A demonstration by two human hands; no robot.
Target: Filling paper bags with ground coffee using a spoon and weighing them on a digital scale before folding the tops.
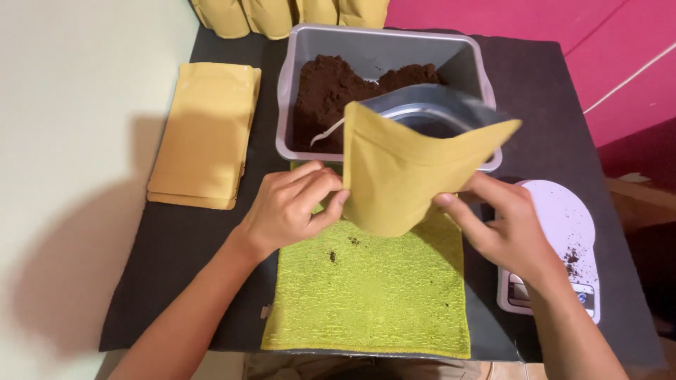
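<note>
Black table top [176,246] — green towel [366,295], grey tub [285,98], stack of yellow pouches [204,134], white scale [570,225].

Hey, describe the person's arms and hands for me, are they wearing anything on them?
Both arms are bare as far as the picture shows: no sleeves in view. The left hand and right hand wear no gloves, and no rings, watch or bracelets show. Fingernails look short and unpainted.

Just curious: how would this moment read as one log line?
left hand: holds pouch edge | right hand: holds other edge | pouch: open, above green cloth | tub of brown powder: behind
</note>
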